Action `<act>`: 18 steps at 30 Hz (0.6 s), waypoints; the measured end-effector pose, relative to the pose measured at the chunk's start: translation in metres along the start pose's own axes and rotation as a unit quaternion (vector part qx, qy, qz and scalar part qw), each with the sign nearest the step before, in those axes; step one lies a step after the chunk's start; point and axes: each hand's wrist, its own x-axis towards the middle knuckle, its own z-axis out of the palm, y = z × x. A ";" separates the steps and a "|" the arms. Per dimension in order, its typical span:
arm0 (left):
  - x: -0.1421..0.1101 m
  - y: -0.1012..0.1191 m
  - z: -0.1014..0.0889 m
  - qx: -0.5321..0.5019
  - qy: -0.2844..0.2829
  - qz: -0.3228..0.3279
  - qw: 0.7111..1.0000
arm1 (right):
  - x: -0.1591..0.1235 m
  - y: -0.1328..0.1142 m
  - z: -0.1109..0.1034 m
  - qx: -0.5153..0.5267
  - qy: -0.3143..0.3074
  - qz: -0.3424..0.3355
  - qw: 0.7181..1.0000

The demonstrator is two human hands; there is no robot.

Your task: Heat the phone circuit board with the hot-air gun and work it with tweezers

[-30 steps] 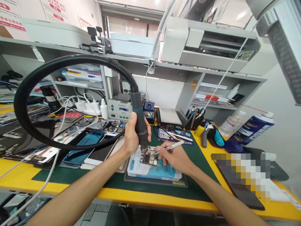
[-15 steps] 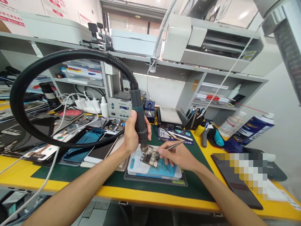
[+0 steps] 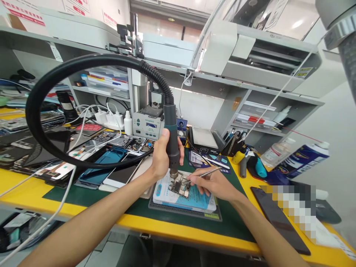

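Note:
My left hand (image 3: 162, 157) is wrapped round the grey handle of a hot air gun (image 3: 172, 142), nozzle pointing down just above a small circuit board (image 3: 179, 187). The gun's thick black hose (image 3: 50, 92) loops up and to the left. My right hand (image 3: 214, 183) pinches metal tweezers (image 3: 207, 173), their tips at the board's right side. The board lies on a blue and white pad (image 3: 191, 198), which rests on a dark mat (image 3: 185, 211).
A green work mat (image 3: 236, 222) covers the yellow bench (image 3: 25, 193). Several opened phones and screens (image 3: 111, 170) lie to the left. A soldering station (image 3: 147, 126) stands behind, a dark tablet (image 3: 280, 222) and spray can (image 3: 303, 157) to the right. Shelves hold boxes and printers.
The view has shifted slightly, so the scene sits a little to the right. The tweezers have tilted lower toward the board. Both hands stay over the board.

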 end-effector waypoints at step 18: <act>-0.003 0.000 0.004 -0.006 -0.009 0.007 1.000 | 0.006 -0.001 0.002 -0.031 -0.004 0.009 0.999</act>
